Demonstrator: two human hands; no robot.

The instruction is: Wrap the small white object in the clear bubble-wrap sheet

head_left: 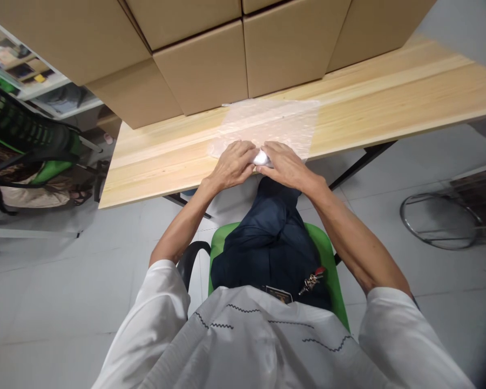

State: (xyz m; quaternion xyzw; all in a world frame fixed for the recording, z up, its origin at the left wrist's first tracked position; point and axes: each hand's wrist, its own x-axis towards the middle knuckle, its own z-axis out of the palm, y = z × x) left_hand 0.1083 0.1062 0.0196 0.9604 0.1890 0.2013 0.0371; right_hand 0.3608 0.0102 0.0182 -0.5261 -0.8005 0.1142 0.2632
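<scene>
Hands meeting at the near edge of a pale wooden table [389,92], seen from above by the seated person who owns them. The left hand [231,165] lies knuckles up, fingers curled, tips pressed against a small white rounded object [261,158]. The right hand [285,165] comes in from the other side, fingers stretched flatter, tips touching the same object. Neither hand is open; together they pinch it between them.

The object sits at the near edge of a clear rectangular sheet of bubble wrap [275,121]. The sheet lies flat on the table and runs away from the hands toward a stack of brown cardboard boxes [204,70]. What the object is cannot be told, as the fingers hide most of it.

The work looks like rolling the object into the sheet. Done well, that likely calls for holding the plastic edge snug against the object, rolling straight away from the body so the sheet lies square, and pressing evenly from both sides so nothing slips off the table edge.
</scene>
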